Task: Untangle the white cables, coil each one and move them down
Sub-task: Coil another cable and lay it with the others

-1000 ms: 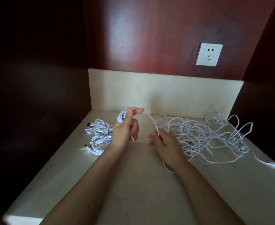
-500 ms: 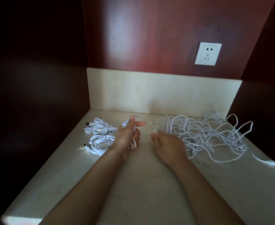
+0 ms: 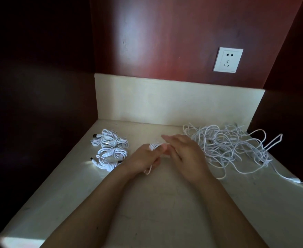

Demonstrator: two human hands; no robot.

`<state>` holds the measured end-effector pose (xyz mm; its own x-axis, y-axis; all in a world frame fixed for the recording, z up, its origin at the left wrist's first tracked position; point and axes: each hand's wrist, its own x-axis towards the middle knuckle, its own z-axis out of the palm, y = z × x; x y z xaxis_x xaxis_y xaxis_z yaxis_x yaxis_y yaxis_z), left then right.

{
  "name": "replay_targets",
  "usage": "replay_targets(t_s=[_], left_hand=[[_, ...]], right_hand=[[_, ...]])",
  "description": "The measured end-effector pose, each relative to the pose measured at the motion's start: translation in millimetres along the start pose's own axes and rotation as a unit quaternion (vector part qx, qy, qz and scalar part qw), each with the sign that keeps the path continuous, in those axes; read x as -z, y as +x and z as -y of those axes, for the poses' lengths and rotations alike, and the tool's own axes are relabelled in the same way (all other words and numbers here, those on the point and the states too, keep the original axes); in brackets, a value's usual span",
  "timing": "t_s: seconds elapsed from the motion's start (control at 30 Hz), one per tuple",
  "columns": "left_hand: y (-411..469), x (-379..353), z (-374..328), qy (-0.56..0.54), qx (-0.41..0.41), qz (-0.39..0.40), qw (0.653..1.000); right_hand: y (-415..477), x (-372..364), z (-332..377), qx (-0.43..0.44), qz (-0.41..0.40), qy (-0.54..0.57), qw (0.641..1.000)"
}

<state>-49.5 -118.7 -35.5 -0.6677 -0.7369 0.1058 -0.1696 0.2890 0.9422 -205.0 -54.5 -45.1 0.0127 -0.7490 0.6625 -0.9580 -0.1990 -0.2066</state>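
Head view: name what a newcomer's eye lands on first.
The sprawling tangle of white cables on the right of the counter grabs the eye first. Mid-counter, the left hand grips a small coil, with the right hand beside it, and coiled bundles lie at left. A white wall socket stands out on the red-brown wall above.

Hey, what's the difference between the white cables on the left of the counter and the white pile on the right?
The left bundles are wound into tight, compact coils; the right pile is loose, its loops crossing. The left bundles lie as separate small bunches; the right pile is one sprawling mass that spreads much wider. Both are thin white cables lying on the pale countertop.
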Motion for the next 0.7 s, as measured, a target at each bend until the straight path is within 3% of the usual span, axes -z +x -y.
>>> replay_targets(t_s=[0.07,0.17,0.33,0.43,0.57,0.7], left_hand=[[-1.4,2.2,-1.3,-0.017,0.024,0.028,0.999],[-1.3,10.2,-0.5,0.004,0.039,0.057,0.998],[-2.7,12.3,0.0,0.030,0.019,0.114,0.993],[-0.8,9.7,-0.2,0.047,-0.003,0.122,0.991],[-1.2,6.5,-2.7,0.075,-0.009,0.140,0.987],[-2.0,6.9,-1.5,0.088,-0.008,0.128,0.988]], right_hand=[[0.3,-4.7,-0.1,0.029,0.031,0.027,0.999],[-0.5,-7.3,1.7,-0.013,0.024,0.151,0.988],[2.0,-1.5,14.4,-0.135,0.035,0.381,0.914],[2.4,2.0,16.1,-0.160,0.061,0.412,0.895],[1.0,2.3,22.9,-0.133,0.102,0.389,0.906],[3.5,10.9,26.7,-0.146,0.121,0.483,0.855]])
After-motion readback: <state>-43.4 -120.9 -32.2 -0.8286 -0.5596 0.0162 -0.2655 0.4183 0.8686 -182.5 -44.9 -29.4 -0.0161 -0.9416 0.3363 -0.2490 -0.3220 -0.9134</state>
